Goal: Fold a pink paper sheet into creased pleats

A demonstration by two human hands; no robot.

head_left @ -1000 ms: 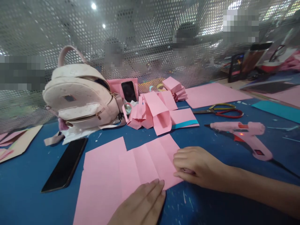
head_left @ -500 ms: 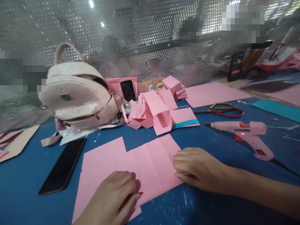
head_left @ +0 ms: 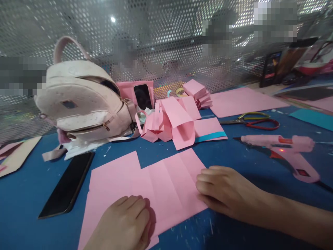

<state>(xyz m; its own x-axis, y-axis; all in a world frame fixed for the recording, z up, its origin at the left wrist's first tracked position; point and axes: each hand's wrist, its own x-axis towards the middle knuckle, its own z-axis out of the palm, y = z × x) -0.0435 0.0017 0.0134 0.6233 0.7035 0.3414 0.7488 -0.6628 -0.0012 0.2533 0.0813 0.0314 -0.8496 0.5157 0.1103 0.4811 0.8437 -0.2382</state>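
Note:
A creased pink paper sheet lies partly over another pink paper sheet on the blue table. My left hand rests on the papers at the bottom with its fingers curled in. Whether anything is inside that hand is hidden. At the right edge of the creased sheet, my right hand is closed, its bent fingers gripping the paper edge. Vertical fold lines run across the creased sheet between the hands. Beyond the sheets stands a pile of folded pink paper pieces.
A pink glue gun with a lit red light lies at the right, below scissors. At the left are a black phone and a pale backpack. A second phone leans at the back, before a perforated metal panel.
The view has turned slightly, so the glue gun and scissors sit farther right. My left thumb has tucked in closer to the curled fingers. My right hand stays at the sheet's edge.

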